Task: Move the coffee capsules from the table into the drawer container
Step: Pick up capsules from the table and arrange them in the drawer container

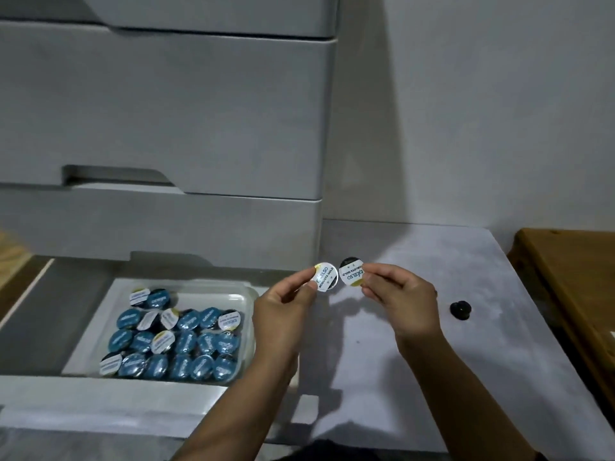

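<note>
My left hand (283, 314) pinches a white-lidded coffee capsule (325, 277) by its edge. My right hand (399, 301) pinches a second white-lidded capsule (351, 273) the same way. Both capsules are held side by side in the air, lids facing me, over the table's left edge beside the open drawer (100, 394). In the drawer lies a clear plastic container (233, 294) with several capsules, mostly blue-lidded (186, 341), some white-lidded. One black capsule (461, 309) lies on the grey table (466, 377) to the right of my right hand.
A grey drawer cabinet (166, 111) with shut upper drawers rises behind the open drawer. A brown wooden piece of furniture (572, 277) stands past the table's right edge. A white wall is behind the table.
</note>
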The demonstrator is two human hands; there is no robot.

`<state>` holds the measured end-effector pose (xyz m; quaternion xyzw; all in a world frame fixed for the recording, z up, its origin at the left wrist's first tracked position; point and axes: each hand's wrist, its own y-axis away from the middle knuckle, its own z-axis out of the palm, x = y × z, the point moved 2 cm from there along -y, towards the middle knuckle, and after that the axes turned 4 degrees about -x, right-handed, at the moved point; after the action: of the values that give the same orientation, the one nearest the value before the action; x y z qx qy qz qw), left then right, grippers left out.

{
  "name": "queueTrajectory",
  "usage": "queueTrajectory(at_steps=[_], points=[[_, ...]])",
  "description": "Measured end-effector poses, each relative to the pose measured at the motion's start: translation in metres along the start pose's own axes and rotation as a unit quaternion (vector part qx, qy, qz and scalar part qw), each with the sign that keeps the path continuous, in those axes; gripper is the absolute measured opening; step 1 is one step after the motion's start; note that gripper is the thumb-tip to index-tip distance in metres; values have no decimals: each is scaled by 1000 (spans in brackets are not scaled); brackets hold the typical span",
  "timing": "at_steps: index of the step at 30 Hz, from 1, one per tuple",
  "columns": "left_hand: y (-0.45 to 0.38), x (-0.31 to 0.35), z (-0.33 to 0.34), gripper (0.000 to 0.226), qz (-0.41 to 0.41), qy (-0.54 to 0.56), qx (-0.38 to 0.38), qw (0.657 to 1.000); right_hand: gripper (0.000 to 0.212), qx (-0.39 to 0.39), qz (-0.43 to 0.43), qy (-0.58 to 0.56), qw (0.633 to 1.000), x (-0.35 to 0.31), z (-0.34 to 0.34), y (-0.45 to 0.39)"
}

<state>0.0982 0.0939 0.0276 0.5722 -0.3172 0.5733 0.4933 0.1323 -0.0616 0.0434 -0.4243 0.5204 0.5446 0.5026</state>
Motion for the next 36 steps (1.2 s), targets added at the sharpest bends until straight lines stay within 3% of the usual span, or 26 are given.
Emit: queueTrajectory(at_steps=[8,15,22,25,36], points=[[3,35,-142,22,6,-32,12,999,20,-35,-4,17,999,18,132,48],[-34,36,-228,19,-65,-73,38,995,23,-55,68,91,992,54,217,47],[-91,8,-256,15,-163,-113,38,979,16,-42,141,182,972,100,247,12],[-103,0,-260,15,-175,-142,39,973,24,-36,154,192,969,109,254,1],[-126,-7,-262,15,-178,-221,19,959,23,-55,158,257,952,130,261,-27]])
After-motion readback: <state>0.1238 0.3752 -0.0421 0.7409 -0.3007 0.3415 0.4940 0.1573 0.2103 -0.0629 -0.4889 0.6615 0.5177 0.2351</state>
